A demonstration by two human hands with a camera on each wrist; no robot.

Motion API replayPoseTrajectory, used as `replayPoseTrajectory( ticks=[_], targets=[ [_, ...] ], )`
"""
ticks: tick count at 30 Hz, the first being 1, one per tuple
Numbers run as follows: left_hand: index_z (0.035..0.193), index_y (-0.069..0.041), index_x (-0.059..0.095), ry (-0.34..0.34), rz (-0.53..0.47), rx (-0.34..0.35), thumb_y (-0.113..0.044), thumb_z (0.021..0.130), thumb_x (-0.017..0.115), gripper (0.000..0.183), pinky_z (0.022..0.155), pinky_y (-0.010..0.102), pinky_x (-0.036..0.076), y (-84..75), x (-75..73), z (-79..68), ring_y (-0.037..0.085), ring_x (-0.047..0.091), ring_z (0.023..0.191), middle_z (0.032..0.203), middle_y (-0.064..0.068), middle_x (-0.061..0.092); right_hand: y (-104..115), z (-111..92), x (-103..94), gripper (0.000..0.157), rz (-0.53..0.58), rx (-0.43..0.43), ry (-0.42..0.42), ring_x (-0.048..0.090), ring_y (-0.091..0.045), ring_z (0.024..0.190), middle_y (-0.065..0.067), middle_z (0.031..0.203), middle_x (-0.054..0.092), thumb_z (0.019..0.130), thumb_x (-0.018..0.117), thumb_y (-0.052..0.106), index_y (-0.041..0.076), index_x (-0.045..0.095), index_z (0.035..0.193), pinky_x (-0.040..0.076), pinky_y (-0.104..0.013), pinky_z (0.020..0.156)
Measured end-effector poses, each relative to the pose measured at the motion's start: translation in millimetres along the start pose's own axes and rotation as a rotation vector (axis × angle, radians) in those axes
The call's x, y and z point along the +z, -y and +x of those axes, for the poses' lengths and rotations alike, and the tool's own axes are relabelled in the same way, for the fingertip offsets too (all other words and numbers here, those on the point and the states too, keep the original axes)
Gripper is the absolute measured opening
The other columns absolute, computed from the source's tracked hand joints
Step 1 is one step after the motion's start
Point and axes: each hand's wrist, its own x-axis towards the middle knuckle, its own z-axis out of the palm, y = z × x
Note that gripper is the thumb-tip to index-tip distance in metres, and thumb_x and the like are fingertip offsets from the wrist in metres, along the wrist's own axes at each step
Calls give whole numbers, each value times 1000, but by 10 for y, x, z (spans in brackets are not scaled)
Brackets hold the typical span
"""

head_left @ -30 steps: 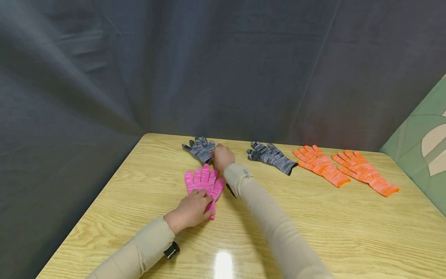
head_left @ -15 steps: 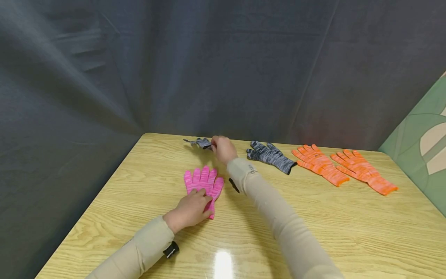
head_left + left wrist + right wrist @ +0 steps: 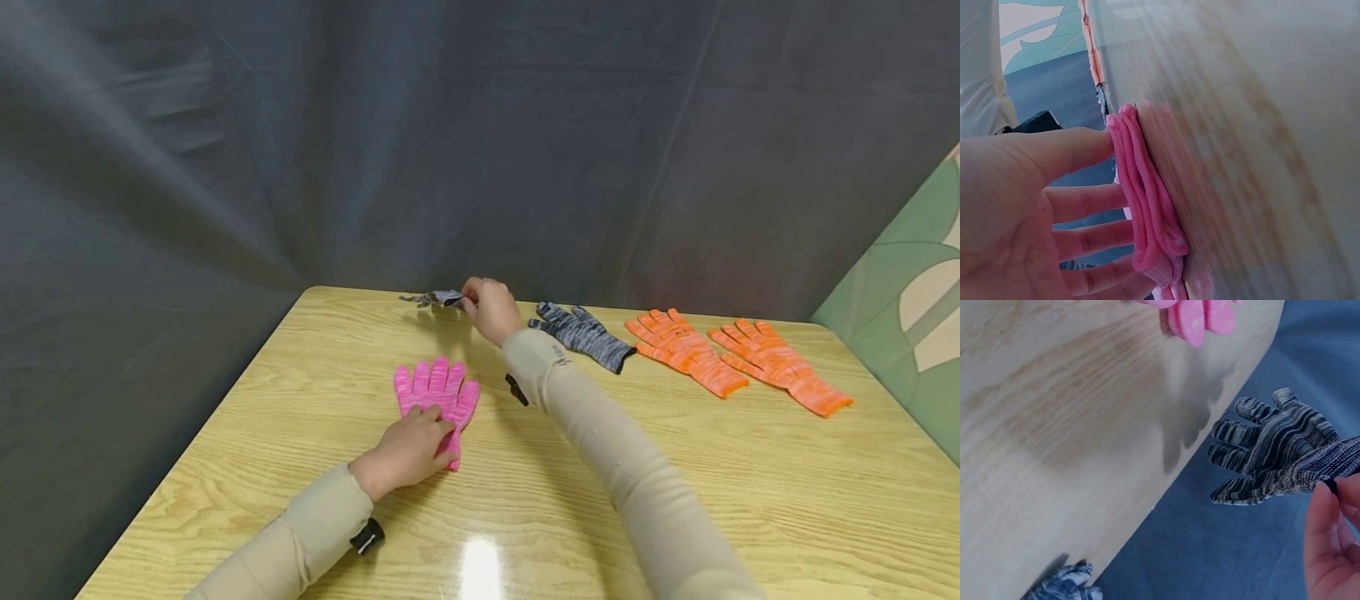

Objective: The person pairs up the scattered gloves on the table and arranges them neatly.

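On the pink knit glove [image 3: 442, 382] rests my left hand [image 3: 405, 452], its fingers lying over the palm and cuff. In the left wrist view its straight fingers [image 3: 1094, 240] and thumb touch the folded pink edges [image 3: 1146, 194]. My right hand [image 3: 493, 312] pinches the black cuff of a grey-and-black striped glove [image 3: 441, 297] between thumb and fingertips. The right wrist view has this striped glove [image 3: 1279, 444] raised off the wood, fingers spread, its shadow falling on the table. A second grey-and-black glove [image 3: 585, 336] lies flat to the right.
Two orange gloves [image 3: 686, 354] lie side by side toward the back right of the wooden table [image 3: 675, 475]. A dark curtain [image 3: 525, 150] hangs behind the back edge. Green patterned cloth [image 3: 915, 308] stands at the far right.
My right hand has lifted the striped glove off the table by its cuff and carried it up and slightly right. The left hand stays on the pink glove.
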Motion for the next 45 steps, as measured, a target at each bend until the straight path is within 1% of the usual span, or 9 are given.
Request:
replayPoseTrajectory(
  ticks=[6, 14, 19, 26, 35, 45],
  targets=[
    [112, -1, 65, -7, -13, 1, -27, 82, 69, 40, 67, 38, 48, 1, -2, -16, 24, 50, 82, 94, 10, 57, 21, -52, -87, 15, 9, -38, -21, 61, -23, 82, -12, 92, 66, 93, 55, 12, 4, 65, 101, 51, -34, 71],
    [110, -2, 66, -9, -16, -2, -28, 82, 69, 38, 63, 36, 46, 15, 10, 0, 23, 48, 80, 91, 8, 55, 12, -147, -202, 15, 21, -62, -38, 60, -23, 80, -13, 91, 65, 93, 55, 13, 4, 65, 101, 51, -34, 70],
    [111, -2, 66, -6, -14, 5, -29, 83, 68, 39, 64, 35, 46, 27, 17, 14, 21, 47, 79, 91, 8, 56, -19, -206, -260, 16, 33, -56, -38, 59, -22, 78, -11, 91, 64, 93, 55, 14, 5, 64, 102, 50, -33, 68],
    [112, -1, 65, 10, -25, 0, -29, 83, 68, 40, 66, 35, 46, 25, -2, 10, 21, 47, 81, 93, 9, 56, -46, -301, -342, 16, 63, -34, -16, 59, -21, 78, -11, 90, 64, 93, 55, 14, 5, 64, 102, 51, -33, 68],
    [112, -2, 65, 11, -40, -7, -28, 83, 68, 39, 62, 33, 43, 32, 2, 20, 21, 45, 79, 91, 8, 55, -63, -380, -414, 16, 71, -30, -8, 60, -22, 79, -12, 90, 63, 92, 55, 13, 4, 63, 102, 52, -33, 69],
    [111, -2, 65, 16, -32, -10, -29, 83, 69, 39, 66, 36, 46, 34, 1, 23, 23, 48, 81, 94, 9, 56, -84, -427, -473, 15, 72, -30, -17, 59, -22, 78, -12, 89, 64, 92, 55, 13, 4, 64, 100, 51, -33, 69]
  ],
)
